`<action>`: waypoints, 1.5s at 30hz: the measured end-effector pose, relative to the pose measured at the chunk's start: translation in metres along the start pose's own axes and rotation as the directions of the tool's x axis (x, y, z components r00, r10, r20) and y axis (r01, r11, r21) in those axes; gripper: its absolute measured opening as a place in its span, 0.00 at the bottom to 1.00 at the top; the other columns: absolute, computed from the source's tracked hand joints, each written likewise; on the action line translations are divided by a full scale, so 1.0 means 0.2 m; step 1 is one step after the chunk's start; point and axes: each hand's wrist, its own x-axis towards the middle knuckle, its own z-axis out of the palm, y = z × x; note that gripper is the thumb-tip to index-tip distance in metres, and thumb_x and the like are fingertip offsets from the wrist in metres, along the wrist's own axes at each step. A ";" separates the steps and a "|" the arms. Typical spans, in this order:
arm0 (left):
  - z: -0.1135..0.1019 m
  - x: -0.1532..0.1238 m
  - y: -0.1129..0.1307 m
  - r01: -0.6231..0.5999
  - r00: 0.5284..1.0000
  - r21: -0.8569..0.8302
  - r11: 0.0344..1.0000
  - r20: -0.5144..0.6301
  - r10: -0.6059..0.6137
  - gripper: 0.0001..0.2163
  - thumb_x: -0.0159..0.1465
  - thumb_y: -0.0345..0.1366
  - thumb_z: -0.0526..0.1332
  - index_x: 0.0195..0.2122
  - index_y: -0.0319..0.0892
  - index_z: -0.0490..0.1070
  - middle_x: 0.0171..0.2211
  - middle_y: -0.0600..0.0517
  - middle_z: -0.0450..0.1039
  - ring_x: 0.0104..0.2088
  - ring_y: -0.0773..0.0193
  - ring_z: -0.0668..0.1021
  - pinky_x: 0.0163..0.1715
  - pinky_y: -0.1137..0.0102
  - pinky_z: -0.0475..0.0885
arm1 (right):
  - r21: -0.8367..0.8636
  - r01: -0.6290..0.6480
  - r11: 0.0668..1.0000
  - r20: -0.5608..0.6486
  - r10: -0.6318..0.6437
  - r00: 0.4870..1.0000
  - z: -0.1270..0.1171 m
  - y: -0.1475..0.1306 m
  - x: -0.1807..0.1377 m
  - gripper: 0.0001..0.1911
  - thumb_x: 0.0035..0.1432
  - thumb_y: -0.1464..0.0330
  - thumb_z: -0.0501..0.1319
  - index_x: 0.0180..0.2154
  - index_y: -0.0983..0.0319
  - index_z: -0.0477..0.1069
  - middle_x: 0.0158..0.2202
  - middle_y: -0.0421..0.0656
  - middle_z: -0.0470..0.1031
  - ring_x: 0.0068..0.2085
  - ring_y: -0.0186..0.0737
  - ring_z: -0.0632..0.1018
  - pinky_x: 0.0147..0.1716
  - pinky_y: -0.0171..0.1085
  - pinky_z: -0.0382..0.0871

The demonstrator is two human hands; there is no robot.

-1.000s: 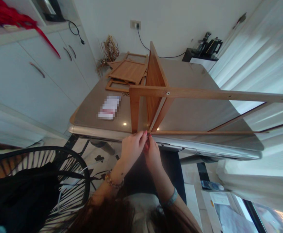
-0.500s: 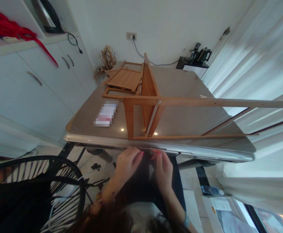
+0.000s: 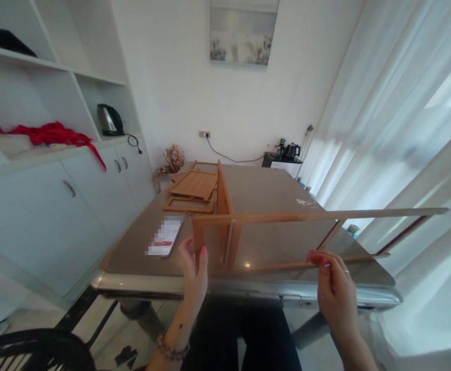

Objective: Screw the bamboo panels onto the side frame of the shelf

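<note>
My left hand (image 3: 195, 275) is raised at the left end of a wooden frame (image 3: 287, 216), thumb and fingers apart; whether it touches the end post I cannot tell. The frame lies on its side along the table's near edge, with a slatted wooden panel (image 3: 222, 190) standing upright across it. Further right, my right hand (image 3: 333, 283) is closed in a pinch in front of the frame's lower rail. A tiny shiny bit shows at its fingertips, too small to name.
On the grey table (image 3: 264, 188) lie stacked wooden panels (image 3: 194, 184), small metal parts (image 3: 188, 213) and a phone (image 3: 167, 237). A black chair (image 3: 35, 340) stands at lower left. White curtains (image 3: 383, 129) hang on the right, cabinets (image 3: 28, 221) on the left.
Both hands have risen from the lap and spread apart, the left to the frame's left end, the right out to the right. The view has tilted up.
</note>
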 end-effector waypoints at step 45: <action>-0.11 0.37 -0.20 0.166 0.933 -0.020 0.986 0.328 -0.150 0.16 0.62 0.50 0.57 0.35 0.41 0.68 0.24 0.55 0.67 0.27 0.64 0.71 0.31 0.70 0.67 | -0.581 0.281 0.764 0.139 -0.247 0.959 -0.20 0.20 0.56 0.20 0.65 0.61 0.49 0.50 0.66 0.67 0.37 0.51 0.74 0.38 0.44 0.74 0.41 0.37 0.62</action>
